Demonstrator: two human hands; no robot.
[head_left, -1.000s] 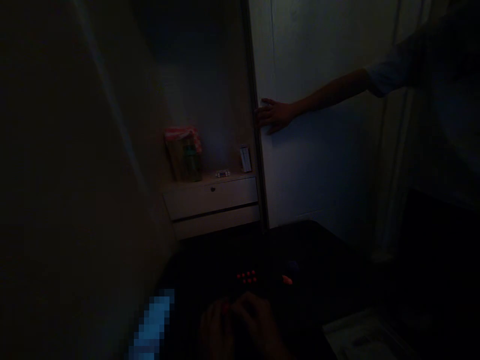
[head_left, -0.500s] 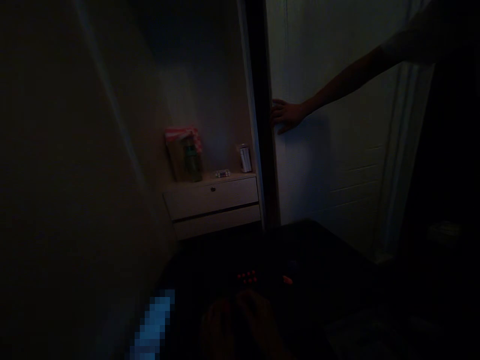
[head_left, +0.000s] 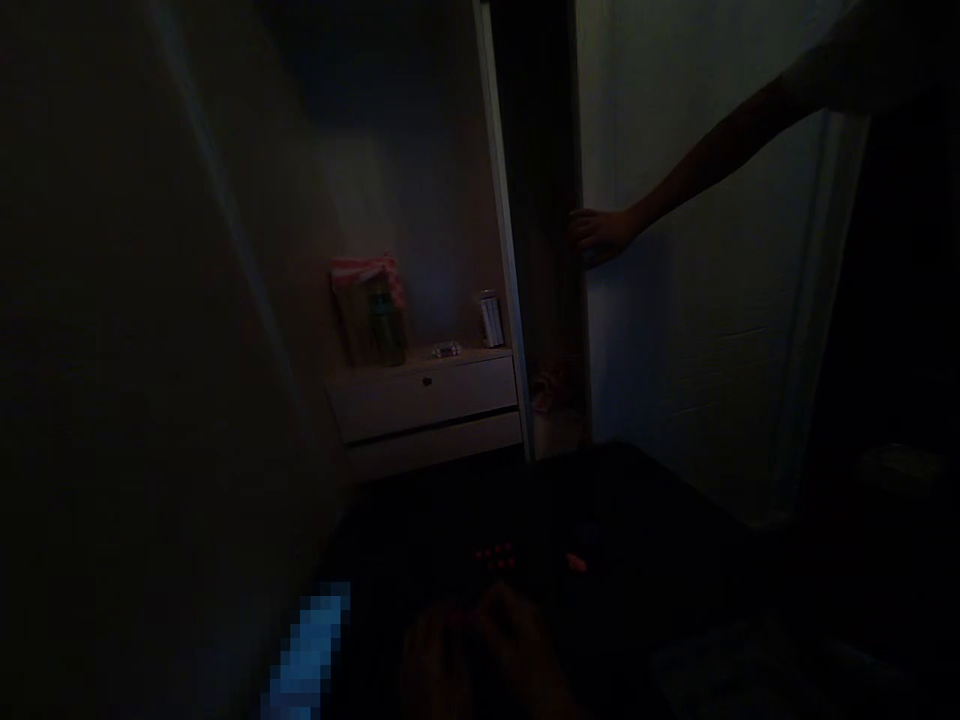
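Observation:
Very dim light covers the scene. Near the bottom centre, my left hand (head_left: 435,655) and my right hand (head_left: 521,640) are close together over a dark surface, fingers bent towards each other. A faint reddish thing shows between the fingertips, too dark to make out. Just beyond my hands lie several small red dots or balls (head_left: 496,555) in rows. To their right is a small orange-red piece (head_left: 575,562).
Another person's hand (head_left: 600,233) grips the edge of a pale sliding door (head_left: 675,330). Behind stands a cabinet with drawers (head_left: 427,405), holding a green bottle (head_left: 388,330), a red-and-white cloth (head_left: 364,270) and a small container (head_left: 490,320). A pixelated bright patch is at lower left.
The other person's hand and the door have moved right, widening the dark gap, where a reddish thing now shows. The picture is dimmer. My hands have barely moved.

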